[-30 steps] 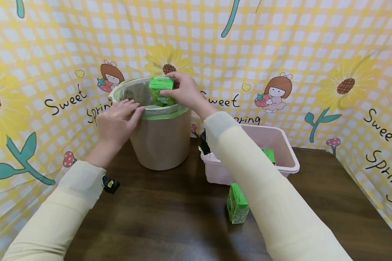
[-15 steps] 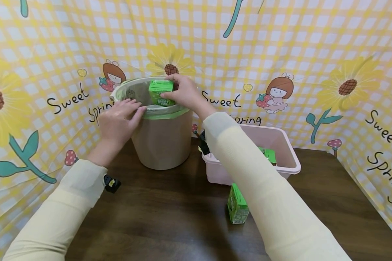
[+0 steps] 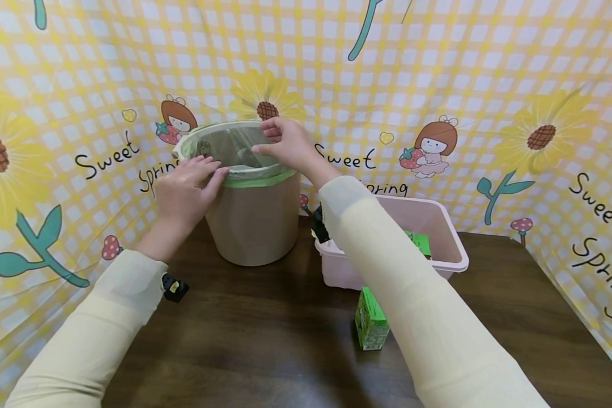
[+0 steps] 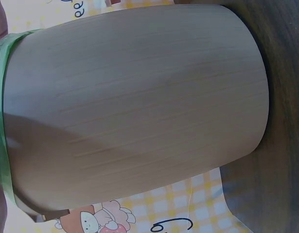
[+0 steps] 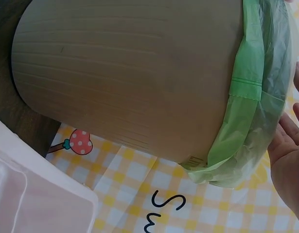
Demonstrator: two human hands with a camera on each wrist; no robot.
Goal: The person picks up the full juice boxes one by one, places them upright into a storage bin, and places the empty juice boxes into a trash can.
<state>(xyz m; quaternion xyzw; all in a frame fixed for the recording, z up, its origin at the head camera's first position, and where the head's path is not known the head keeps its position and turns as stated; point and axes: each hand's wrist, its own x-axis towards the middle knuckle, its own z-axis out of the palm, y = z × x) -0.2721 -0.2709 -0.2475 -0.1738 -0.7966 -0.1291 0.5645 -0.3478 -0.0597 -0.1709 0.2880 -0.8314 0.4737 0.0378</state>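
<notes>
A tall beige bin [image 3: 255, 226], lined with a green translucent bag [image 3: 255, 182], stands on the table at centre left. My left hand [image 3: 181, 190] rests on its near left rim, fingers reaching over the edge. Above the opening's right side is my right hand [image 3: 288, 144], thumb and fingers apart, nothing between them. The right wrist view shows this hand [image 5: 290, 165] beside the bag's folded edge. The bin's lower inside is hidden. A green drink carton [image 3: 371, 320] stands upright on the table, near my right forearm.
Right of the bin is a pale pink basket [image 3: 454, 243] with green packaging [image 3: 420, 243] inside, partly behind my right sleeve [image 3: 413, 289]. A brown wooden table [image 3: 245, 340] lies below, and a yellow checked cloth [image 3: 326, 73] hangs behind.
The green carton that my right hand held at the bin's mouth has been let go and is out of sight. My left hand has stayed on the rim.
</notes>
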